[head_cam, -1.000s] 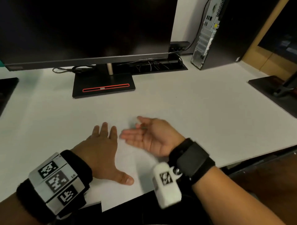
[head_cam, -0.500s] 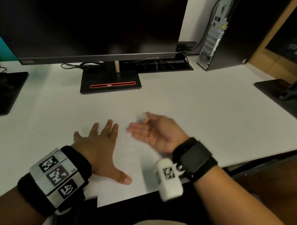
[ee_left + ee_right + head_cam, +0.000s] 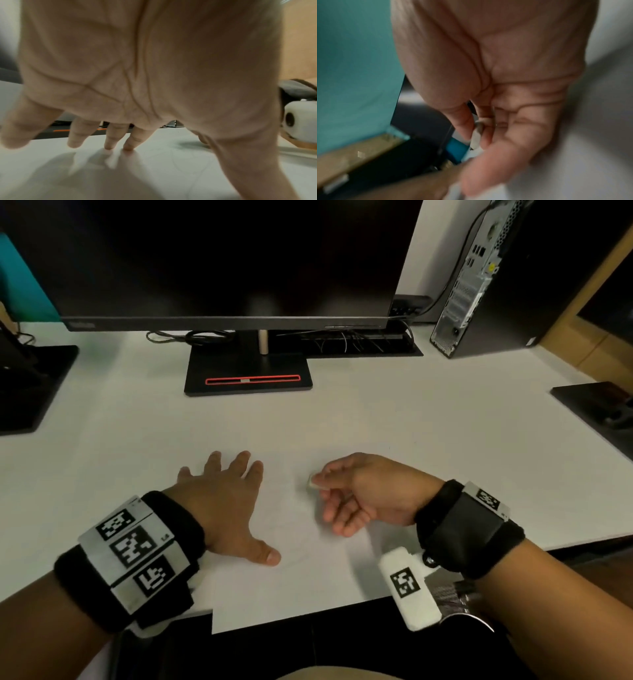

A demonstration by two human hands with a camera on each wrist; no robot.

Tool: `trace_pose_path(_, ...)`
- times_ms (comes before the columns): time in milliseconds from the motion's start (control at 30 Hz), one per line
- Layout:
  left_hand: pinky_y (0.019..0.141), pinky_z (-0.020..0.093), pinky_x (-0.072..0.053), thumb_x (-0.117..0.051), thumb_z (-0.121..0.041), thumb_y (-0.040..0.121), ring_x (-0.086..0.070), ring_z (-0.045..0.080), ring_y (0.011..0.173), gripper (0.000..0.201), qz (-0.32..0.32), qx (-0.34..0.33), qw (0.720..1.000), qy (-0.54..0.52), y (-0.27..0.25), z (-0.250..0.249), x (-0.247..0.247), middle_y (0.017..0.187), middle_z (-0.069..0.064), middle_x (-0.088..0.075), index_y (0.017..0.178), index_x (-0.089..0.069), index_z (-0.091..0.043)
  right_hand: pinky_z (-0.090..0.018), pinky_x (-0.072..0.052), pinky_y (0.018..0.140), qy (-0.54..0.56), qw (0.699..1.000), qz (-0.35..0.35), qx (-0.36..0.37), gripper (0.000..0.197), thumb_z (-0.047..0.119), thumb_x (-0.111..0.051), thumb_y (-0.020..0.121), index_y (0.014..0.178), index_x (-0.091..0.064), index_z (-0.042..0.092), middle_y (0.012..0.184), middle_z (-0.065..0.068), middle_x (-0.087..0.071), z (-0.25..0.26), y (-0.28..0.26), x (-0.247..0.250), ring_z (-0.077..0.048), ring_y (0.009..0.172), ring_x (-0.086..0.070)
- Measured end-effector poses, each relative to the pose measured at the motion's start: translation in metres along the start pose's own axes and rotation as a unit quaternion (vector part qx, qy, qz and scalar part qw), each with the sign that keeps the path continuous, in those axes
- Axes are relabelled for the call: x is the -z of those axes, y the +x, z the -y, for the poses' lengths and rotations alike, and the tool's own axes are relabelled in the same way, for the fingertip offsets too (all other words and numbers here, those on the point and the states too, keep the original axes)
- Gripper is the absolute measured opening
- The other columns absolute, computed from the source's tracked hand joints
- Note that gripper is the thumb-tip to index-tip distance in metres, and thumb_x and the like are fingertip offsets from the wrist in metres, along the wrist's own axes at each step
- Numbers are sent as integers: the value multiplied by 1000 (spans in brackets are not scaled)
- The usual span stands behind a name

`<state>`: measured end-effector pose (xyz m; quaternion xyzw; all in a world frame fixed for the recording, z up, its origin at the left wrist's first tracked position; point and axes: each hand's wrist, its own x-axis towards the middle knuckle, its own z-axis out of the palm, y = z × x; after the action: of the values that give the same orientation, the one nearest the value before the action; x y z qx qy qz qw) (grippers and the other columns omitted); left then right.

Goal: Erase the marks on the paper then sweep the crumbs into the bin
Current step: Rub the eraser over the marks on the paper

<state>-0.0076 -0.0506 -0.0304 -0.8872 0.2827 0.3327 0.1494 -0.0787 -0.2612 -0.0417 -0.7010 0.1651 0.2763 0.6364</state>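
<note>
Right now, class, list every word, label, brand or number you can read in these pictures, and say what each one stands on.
No text can be read for certain.
Logo on the monitor bezel: too dark and small to read.
Tiny print on the left wristband: blurred.
Square black-and-white codes on the left wristband and the right wristband: patterns, not words.
Yellow sticker on the computer tower: too small to read.

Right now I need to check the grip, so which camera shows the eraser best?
The head view: the eraser shows as a small white block pinched by the right hand above the paper. The right wrist view shows it closer but blurred, mostly hidden by fingers. The left wrist view shows only the left hand, no eraser.
</note>
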Motion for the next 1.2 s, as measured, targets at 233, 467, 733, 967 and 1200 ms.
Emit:
trace_pose_path(233,122,55,-13,-64,-84,65,23,37,149,142,-7,-30,999,-37,1,4,-4,162,3,30,155,21,-16,-22,-43,42,-291,946,-140,13,34,24,-52,101,75,-64,6,66,-12,-63,18,25,11,-21,47,-49)
trace_pose_path(467,122,55,-14,-65,-83,66,24,35,149,142,5,-38,998,-56,2,6,-7,160,1,35,154,26,-18,-21,-35,41,-286,950,-126,-3,33,22,-52,99,74,-64,5,64,-10,-59,34,48,2,-19,46,-41)
trace_pose_path(733,120,56,-21,-67,-83,65,23,37,149,143,4,-34,998,-58,6,5,-6,161,1,33,154,24,-18,-21,-33,41,-303,948,-98,-2,34,25,-54,102,74,-61,7,59,-7,-56,42,54,-6,-18,44,-39)
trace_pose_path(967,119,56,-24,-66,-83,64,22,37,149,143,5,-30,998,-54,6,3,-6,161,2,32,154,24,-18,-22,-32,42,-320,944,-75,3,34,27,-56,100,73,-62,7,60,-7,-56,41,56,-14,-17,43,-39)
trace_pose_path(1200,121,52,-21,-66,-82,67,21,39,149,141,9,-28,999,-45,4,2,-4,161,4,31,154,24,-16,-22,-31,42,-334,941,-51,3,34,27,-56,100,73,-62,7,56,-5,-53,43,55,-17,-17,44,-38)
